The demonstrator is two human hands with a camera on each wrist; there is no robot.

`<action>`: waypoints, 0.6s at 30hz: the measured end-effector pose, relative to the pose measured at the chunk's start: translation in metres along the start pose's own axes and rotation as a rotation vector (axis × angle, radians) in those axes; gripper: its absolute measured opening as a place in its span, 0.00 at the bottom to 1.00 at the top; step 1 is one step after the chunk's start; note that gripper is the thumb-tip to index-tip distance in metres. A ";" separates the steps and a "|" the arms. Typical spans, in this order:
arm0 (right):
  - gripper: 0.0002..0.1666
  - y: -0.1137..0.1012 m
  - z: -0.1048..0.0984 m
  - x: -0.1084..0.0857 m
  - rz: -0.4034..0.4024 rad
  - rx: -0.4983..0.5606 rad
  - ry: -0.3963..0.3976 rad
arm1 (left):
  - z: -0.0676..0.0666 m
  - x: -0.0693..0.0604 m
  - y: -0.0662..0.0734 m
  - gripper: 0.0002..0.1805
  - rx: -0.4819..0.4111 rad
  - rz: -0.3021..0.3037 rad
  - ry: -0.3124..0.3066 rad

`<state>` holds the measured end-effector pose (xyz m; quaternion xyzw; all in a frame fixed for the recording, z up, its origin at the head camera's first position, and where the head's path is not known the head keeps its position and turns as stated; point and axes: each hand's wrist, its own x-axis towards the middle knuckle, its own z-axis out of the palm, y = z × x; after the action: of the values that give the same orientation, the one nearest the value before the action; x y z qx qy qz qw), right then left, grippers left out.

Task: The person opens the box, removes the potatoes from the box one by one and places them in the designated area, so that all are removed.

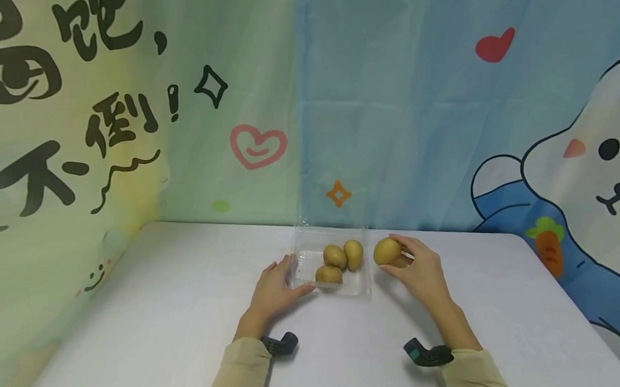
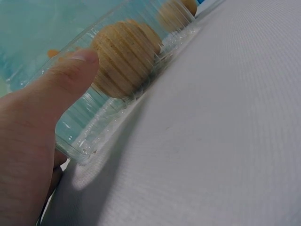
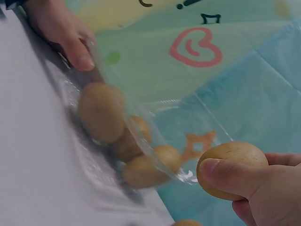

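A clear plastic clamshell box (image 1: 304, 270) stands on the table with its see-through lid raised at the back. Three potatoes (image 1: 334, 256) lie in it, bunched toward its right side. My left hand (image 1: 275, 292) holds the box's left end, thumb (image 2: 70, 75) along the front wall and fingers round the side, partly hidden. Just right of the box, my right hand (image 1: 421, 269) pinches another potato (image 3: 235, 165) between thumb and fingers. A further potato (image 3: 187, 222) shows partly at the bottom of the right wrist view, close to that hand.
The white table (image 1: 153, 318) ends at the back against a printed cloth backdrop (image 1: 417, 123). At the left, the same cloth runs along the table's side. Dark wrist cameras (image 1: 429, 354) are strapped on both wrists.
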<state>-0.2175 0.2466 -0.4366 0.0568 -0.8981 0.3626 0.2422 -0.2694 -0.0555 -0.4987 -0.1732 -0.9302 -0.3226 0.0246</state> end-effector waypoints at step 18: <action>0.41 0.038 -0.034 0.000 0.201 -0.063 0.031 | 0.002 0.000 -0.001 0.53 0.010 0.001 0.002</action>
<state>-0.2149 0.2973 -0.4391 -0.0467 -0.9064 0.3575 0.2202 -0.2700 -0.0554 -0.5011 -0.1732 -0.9318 -0.3180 0.0264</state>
